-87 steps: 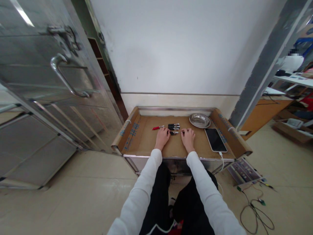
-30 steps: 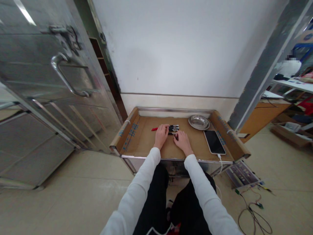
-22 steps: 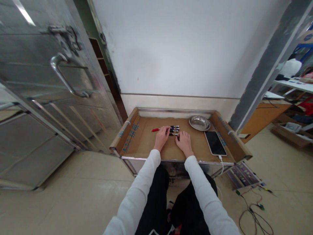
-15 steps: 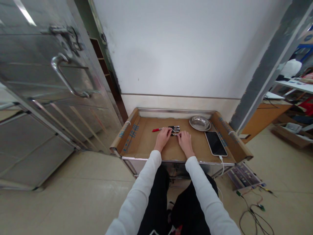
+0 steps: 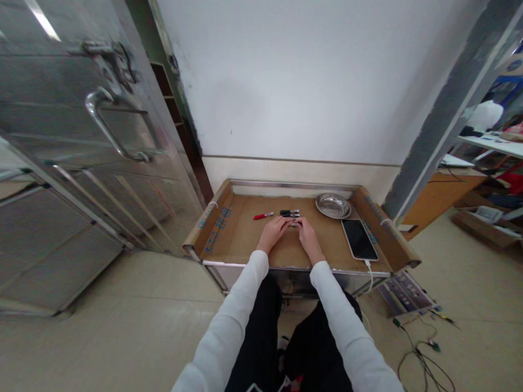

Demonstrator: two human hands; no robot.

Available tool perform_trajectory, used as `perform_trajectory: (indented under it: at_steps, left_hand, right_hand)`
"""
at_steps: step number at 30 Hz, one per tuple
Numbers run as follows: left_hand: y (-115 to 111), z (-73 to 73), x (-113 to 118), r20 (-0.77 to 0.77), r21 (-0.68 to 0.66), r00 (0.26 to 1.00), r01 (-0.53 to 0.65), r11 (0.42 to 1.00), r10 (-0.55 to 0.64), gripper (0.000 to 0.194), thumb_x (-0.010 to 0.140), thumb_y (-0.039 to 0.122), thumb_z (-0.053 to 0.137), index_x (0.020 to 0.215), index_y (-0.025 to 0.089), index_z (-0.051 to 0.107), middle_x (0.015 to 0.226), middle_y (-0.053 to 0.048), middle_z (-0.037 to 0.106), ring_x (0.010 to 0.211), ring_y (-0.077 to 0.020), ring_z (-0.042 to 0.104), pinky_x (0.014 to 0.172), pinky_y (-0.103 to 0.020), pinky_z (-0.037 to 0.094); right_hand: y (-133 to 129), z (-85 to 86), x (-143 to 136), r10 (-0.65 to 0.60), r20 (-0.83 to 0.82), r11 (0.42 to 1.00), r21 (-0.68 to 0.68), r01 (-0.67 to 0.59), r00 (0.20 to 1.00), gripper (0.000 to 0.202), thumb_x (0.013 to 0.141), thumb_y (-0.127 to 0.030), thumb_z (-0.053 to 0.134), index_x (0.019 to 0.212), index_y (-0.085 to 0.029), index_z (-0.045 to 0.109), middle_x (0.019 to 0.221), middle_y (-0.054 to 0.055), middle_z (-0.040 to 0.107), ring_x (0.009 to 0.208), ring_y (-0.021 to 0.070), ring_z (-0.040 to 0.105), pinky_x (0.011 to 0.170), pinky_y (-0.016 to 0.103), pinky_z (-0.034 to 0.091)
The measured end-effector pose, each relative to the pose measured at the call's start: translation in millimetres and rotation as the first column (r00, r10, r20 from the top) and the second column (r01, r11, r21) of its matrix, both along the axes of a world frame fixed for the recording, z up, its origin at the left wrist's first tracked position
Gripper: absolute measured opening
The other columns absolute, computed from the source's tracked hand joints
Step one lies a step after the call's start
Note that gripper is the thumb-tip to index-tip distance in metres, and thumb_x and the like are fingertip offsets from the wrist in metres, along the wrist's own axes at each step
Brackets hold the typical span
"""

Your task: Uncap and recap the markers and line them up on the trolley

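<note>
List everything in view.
Cart: 1, silver, centre
Cardboard: count unclear, brown, atop cart
Black pens: several, black, cardboard's middle
Red pen: 1, red, left of black pens
Dish: 1, silver, back right
Phone: 1, black-screened, near dish
Cable: 1, white, at phone
Door: 1, silver, left
Wall: 1, white, ahead
Desk: 1, orange, far right
Wires: several, dark, floor right
Legs: 2, black-trousered, bottom
Sleeves: 2, white, lower centre
Left hand: 1, bare, at black pens
Right hand: 1, bare, beside left hand

Black pens [image 5: 289, 212], nearest ones part-hidden by left hand [image 5: 273, 234] and right hand [image 5: 309, 239], item between them too small to tell, blue lettering [image 5: 223, 218] illegible, metal door [image 5: 61, 98] cropped at ten o'clock, white sleeves [image 5: 223, 335] at five and seven, pink item [image 5: 514, 132] blurred near three.
</note>
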State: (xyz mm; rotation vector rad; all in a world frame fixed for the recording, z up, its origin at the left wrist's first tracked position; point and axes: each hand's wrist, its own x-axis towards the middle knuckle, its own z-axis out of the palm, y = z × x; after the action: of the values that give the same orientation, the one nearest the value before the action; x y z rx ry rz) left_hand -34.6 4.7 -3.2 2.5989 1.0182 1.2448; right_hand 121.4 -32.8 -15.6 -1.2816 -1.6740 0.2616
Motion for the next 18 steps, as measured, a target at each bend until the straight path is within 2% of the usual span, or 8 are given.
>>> perform_trajectory:
  at_steps: [4,9,13,18]
  left_hand:
    - [1.9,-1.9,-0.7,0.034,0.027,0.999,-0.035,0.999,0.034,0.025,0.095,0.032,0.041,0.103,0.02,0.06,0.095,-0.005,0.067,0.092,-0.0165,0.063,0.085,-0.031,0.051]
    - [2.9,-2.5,-0.9,0.017,0.003,1.0,-0.02,1.0,0.02,0.025,0.095,0.032,0.041,0.105,0.02,0.06,0.097,-0.005,0.067,0.092,-0.0163,0.063,0.085,-0.031,0.051]
    - [2.6,-2.5,-0.3,0.002,-0.009,1.0,-0.011,1.0,0.011,0.024,0.095,0.031,0.042,0.104,0.02,0.061,0.098,-0.004,0.067,0.093,-0.0162,0.063,0.086,-0.03,0.05]
    - [0.9,-1.0,-0.7,-0.019,-0.034,1.0,-0.012,0.999,0.011,0.021,0.093,0.033,0.046,0.099,0.02,0.061,0.096,-0.004,0.066,0.093,-0.0158,0.062,0.086,-0.029,0.049]
  right_hand:
    - [1.4,-2.0,0.6,-0.007,-0.029,0.999,0.046,0.009,1.0,0.021,0.092,-0.025,0.032,0.096,-0.02,0.052,0.095,0.009,0.063,0.09,0.019,0.06,0.086,0.033,0.045]
    - [0.1,-2.2,2.0,-0.027,-0.05,0.998,0.047,0.029,0.998,0.021,0.092,-0.027,0.032,0.094,-0.021,0.052,0.092,0.008,0.063,0.088,0.019,0.06,0.084,0.032,0.045]
    - [-1.8,-0.6,1.6,0.01,-0.046,0.999,0.042,-0.008,0.999,0.022,0.093,-0.029,0.033,0.094,-0.021,0.053,0.091,0.007,0.063,0.088,0.0188,0.061,0.084,0.032,0.046]
    - [-1.9,1.4,0.4,0.047,-0.069,0.998,0.035,-0.045,0.997,0.023,0.092,-0.03,0.039,0.106,-0.02,0.055,0.106,0.009,0.065,0.1,0.0189,0.061,0.091,0.034,0.046]
